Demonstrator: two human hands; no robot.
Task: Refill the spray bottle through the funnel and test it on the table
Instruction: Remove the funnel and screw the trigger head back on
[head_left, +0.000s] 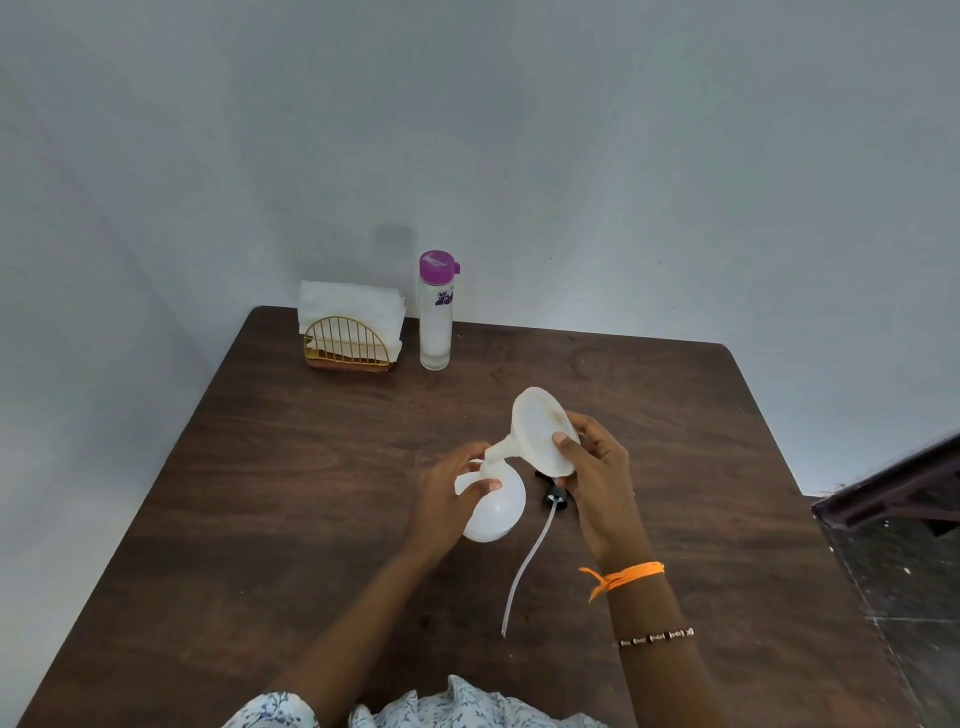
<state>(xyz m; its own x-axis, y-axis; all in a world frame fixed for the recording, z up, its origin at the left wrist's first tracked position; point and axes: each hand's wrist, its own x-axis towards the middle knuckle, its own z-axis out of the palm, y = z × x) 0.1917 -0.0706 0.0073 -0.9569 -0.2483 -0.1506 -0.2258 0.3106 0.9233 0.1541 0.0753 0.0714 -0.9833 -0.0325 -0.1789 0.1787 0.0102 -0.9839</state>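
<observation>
Two hands engaged: your left hand (451, 488) grips the white plastic spray bottle's (492, 504) neck on the dark wooden counter (311, 467), your right hand (597, 467) holds the translucent white funnel (540, 431) tilted, spout at the mouth; upright it.

A dark brown wooden tabletop (291, 467) with rounded corners stands against a plain pale grey-blue wall (571, 156). Soft, even light falls on it, and faint shadows lie on the wall. At the right edge, a dark speckled floor (904, 582) shows beside a dark wooden frame (893, 488).
</observation>
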